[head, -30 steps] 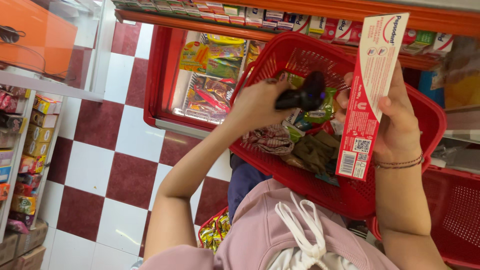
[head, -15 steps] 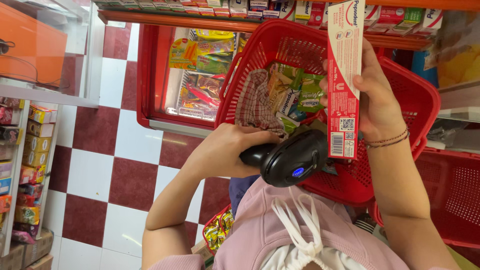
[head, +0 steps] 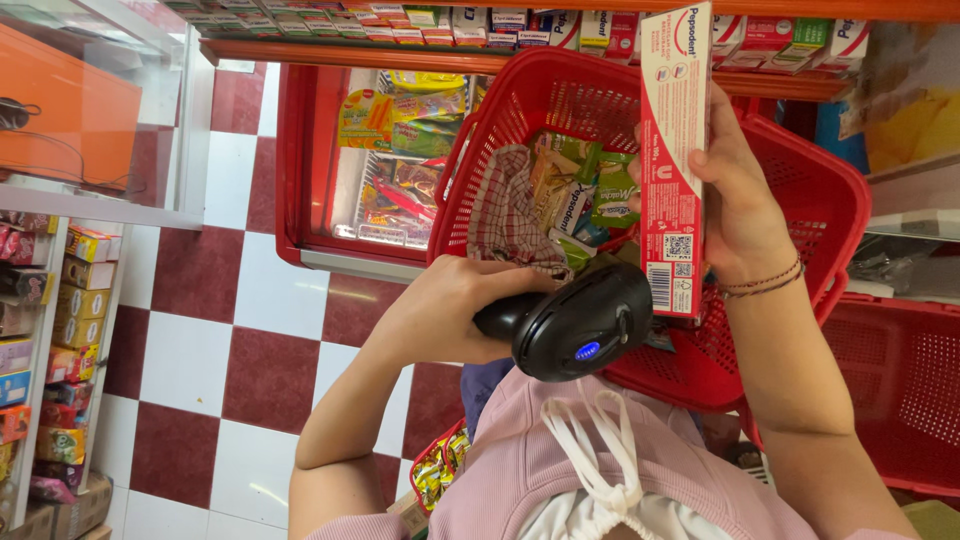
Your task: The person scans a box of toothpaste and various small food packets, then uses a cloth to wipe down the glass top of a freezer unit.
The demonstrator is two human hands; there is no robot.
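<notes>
Checkered shop floor, red basket (head: pixel 800 230) ahead. Left hand (head: pixel 450 310), clamped on black scanner (head: pixel 580 322), has risen to the toothpaste box (head: pixel 675 160) gripped upright by right hand (head: pixel 740 200); scanner now beside its barcode end.

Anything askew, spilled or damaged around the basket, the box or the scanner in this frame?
Nothing stands out. The right hand holds the red and white carton intact beside the black scanner gripped by the left hand. The red basket holds packets and a checked cloth, loosely piled but contained.
</notes>
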